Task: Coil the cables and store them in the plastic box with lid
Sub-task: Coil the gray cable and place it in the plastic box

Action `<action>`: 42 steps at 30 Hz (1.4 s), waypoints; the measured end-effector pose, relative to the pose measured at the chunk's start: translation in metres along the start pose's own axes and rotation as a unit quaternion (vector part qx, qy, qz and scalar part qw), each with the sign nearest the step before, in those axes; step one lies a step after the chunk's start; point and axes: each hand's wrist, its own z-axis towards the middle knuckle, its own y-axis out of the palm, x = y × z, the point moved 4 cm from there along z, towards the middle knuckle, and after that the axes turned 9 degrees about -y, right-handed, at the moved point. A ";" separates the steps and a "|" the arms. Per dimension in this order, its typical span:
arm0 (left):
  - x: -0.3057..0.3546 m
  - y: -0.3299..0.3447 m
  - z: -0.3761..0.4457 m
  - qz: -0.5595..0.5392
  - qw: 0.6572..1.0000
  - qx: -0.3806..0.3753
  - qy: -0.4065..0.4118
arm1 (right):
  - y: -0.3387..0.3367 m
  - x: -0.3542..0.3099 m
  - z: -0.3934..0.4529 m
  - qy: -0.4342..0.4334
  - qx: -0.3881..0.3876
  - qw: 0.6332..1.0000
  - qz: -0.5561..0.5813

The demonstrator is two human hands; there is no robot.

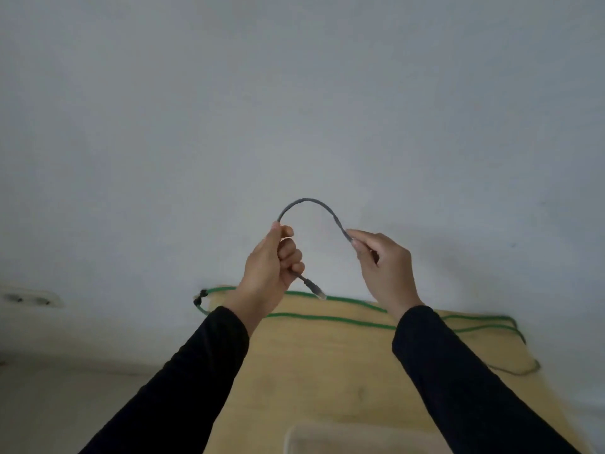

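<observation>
Dim, flat, greyish light; soft shadows lie on the wall (425, 250). The picture is soft overall, blurred and stretched toward the lower edges.

Green cable (327, 317) crosses the far tabletop (327, 371) (near side bare); wall (294, 93) behind.

Plastic box (327, 437) cut off by bottom edge, blurred; green cable (327, 317) beyond it partly behind sleeves.
</observation>
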 end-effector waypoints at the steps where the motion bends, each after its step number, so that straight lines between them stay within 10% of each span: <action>1: -0.008 0.016 -0.002 0.003 1.000 -0.026 -0.007 | -0.009 0.003 0.002 -0.008 -0.001 1.000 0.001; 23: -0.029 0.210 -0.003 -0.109 0.978 -0.087 0.157 | -0.112 0.053 -0.040 -0.115 -0.244 0.960 -0.077; 33: -0.059 0.185 -0.004 0.383 0.896 -0.097 0.204 | -0.154 0.000 0.006 -0.110 -0.230 0.965 -0.061; 42: -0.073 0.186 -0.028 0.284 0.932 -0.208 0.088 | -0.194 -0.003 0.054 -0.053 -0.151 0.982 0.100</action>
